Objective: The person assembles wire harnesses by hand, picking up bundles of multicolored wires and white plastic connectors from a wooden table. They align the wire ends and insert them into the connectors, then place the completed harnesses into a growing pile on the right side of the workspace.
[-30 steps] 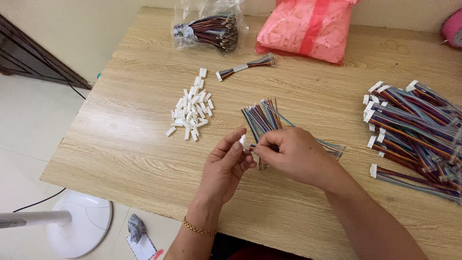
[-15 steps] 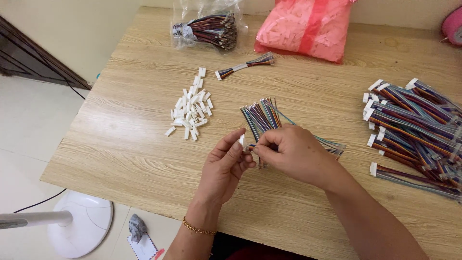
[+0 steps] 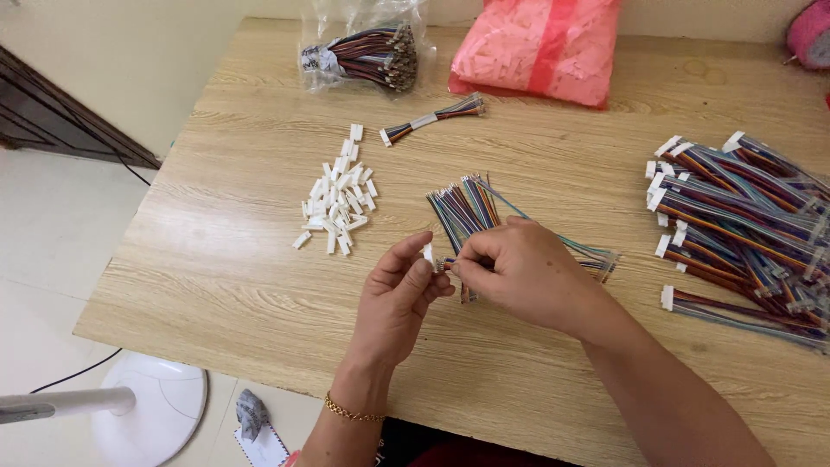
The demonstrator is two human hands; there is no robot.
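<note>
My left hand (image 3: 393, 298) pinches a small white connector housing (image 3: 428, 253) between thumb and forefinger, held upright just above the desk (image 3: 216, 259). My right hand (image 3: 527, 272) is closed in a pinch on the near ends of a few coloured wires (image 3: 450, 264), fingertips touching or almost touching the housing; whether a wire tip sits in a slot I cannot tell, too small. The two hands meet at mid-desk, the housing lying directly left of the right fingertips. The loose wire bundle (image 3: 467, 207) lies just beyond my right hand, long axis running away from me and fanning slightly leftward; the right hand is nearer to it. The pile of white housings (image 3: 339, 201) lies beyond and left of my left hand, near it. Finished harnesses (image 3: 743, 216) are stacked well apart at right.
</note>
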